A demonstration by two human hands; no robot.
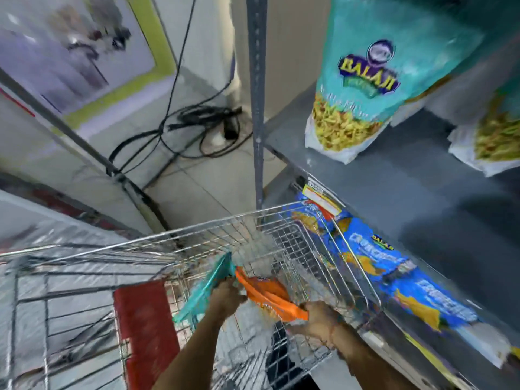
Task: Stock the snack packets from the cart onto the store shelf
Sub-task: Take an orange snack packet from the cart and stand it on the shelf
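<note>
Wire mesh fills the near part of the head view: a shopping cart (281, 218) stands against the grey metal shelf (394, 178) on the right. Both bare hands reach down inside its basket. The left hand (226, 295) is closed around a teal snack packet (205, 288), which sticks up edge-on toward the far left of the basket. The right hand (319, 313) grips the near end of an orange snack packet (267, 294) that lies just beside the teal one, between the two hands; motion blur hides how the fingers sit. A red panel (143, 319) hangs on the cart's left side. On the shelf, far right, two teal Balaji packets (365, 80) stand upright, well apart from the cart. Blue Balaji packets (394, 266) lie on the lower shelf level, touching the cart's right rim. Black cables (197, 128) are tangled on the tiled floor (202, 187) beyond the cart
</note>
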